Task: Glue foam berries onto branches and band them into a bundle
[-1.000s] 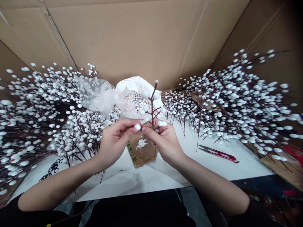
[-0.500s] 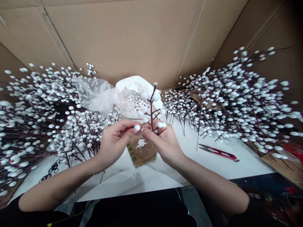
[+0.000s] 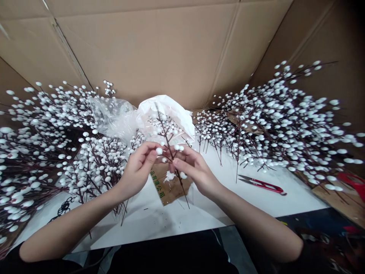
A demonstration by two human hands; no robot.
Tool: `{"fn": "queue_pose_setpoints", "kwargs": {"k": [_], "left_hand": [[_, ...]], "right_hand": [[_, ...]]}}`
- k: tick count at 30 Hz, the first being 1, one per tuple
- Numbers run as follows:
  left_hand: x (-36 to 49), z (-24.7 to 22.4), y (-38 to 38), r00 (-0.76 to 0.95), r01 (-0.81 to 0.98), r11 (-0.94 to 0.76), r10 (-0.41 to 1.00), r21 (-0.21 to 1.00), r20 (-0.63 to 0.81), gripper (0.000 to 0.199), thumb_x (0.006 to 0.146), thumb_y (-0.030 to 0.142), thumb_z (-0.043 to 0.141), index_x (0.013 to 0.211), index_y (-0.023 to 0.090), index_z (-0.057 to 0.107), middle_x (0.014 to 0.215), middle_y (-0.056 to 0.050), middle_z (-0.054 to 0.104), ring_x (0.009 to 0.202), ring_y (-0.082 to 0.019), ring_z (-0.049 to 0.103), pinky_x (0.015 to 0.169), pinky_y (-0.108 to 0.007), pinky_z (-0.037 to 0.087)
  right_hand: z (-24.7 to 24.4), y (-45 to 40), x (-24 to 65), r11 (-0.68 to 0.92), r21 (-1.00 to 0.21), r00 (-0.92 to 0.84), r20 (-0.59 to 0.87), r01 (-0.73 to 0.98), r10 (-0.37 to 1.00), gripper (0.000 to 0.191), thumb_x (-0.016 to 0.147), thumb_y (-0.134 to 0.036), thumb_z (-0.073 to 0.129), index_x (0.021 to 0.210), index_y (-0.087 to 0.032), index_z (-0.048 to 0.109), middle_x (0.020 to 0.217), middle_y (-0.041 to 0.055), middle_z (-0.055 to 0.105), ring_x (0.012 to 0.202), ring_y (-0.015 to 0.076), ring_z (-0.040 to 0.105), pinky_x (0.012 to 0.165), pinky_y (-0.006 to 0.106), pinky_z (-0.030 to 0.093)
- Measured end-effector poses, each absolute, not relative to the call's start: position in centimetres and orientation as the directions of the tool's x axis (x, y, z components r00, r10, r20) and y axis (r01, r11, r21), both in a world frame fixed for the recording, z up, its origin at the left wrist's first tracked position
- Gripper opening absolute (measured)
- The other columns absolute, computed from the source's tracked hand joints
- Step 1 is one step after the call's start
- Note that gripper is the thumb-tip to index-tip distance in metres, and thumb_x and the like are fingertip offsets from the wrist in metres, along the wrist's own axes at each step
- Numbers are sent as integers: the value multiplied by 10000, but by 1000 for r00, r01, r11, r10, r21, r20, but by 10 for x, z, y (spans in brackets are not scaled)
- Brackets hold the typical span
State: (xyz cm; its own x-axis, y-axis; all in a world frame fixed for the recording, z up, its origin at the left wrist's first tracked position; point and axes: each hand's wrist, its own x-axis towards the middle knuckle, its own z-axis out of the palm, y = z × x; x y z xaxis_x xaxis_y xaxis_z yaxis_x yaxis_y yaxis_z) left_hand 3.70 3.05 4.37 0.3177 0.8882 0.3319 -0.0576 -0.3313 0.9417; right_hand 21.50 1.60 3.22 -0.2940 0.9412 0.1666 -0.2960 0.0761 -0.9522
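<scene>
Between the thumb and fingers of my left hand (image 3: 139, 165) is a small white artificial berry (image 3: 159, 151). It sits at or against the end of a side twig; whether it is fixed there I cannot tell. My right hand (image 3: 196, 167) is closed on the brown stem of an artificial berry branch (image 3: 164, 131), which leans with its tip up and to the left. A few white berries show on the branch near my fingers. Below the hands lies a piece of brown cardboard (image 3: 159, 190) bearing a smear of white paste (image 3: 170, 176).
Behind the hands stands an open white bag (image 3: 154, 102) of loose berries, with clear plastic (image 3: 114, 116) beside it. Berry branches crowd the left (image 3: 97, 160) and right (image 3: 291, 125). Red-handled snips (image 3: 262, 184) lie at right, black rings (image 3: 64, 205) at left. Cardboard walls (image 3: 148, 49) rise behind.
The branch has tipped from nearly upright to leaning left, and its lower stem now shows below my right hand. My left hand has moved slightly left with the berry, now by a twig.
</scene>
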Motion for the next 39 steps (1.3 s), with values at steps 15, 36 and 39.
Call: {"fn": "queue_pose_setpoints", "kwargs": {"k": [15, 36, 39], "left_hand": [[51, 46, 10, 629, -386, 350, 777, 854, -34, 180, 909, 349, 607, 948, 174, 622, 822, -49, 659, 738, -180, 664, 675, -292, 553], [43, 74, 48, 619, 555, -495, 783, 668, 66, 289, 956, 354, 436, 1071, 168, 626, 1061, -82, 692, 969, -216, 644, 800, -313, 502], [41, 85, 99, 582, 790, -580, 811, 200, 54, 258, 949, 287, 444, 1014, 185, 672, 1024, -59, 715, 947, -212, 650, 816, -310, 485]], "right_hand": [[34, 30, 227, -45, -853, -375, 181, -520, 909, 290, 853, -335, 677, 1136, -277, 666, 1173, 31, 666, 1017, 164, 638, 873, 288, 514], [37, 29, 238, 70, -731, -360, 414, -679, 836, 75, 791, -215, 715, 773, -185, 648, 683, -23, 610, 585, 123, 605, 610, 267, 474], [41, 31, 239, 43, -719, -315, 357, -694, 879, 82, 766, -205, 707, 734, -184, 634, 631, -37, 604, 498, 96, 565, 665, 293, 496]]}}
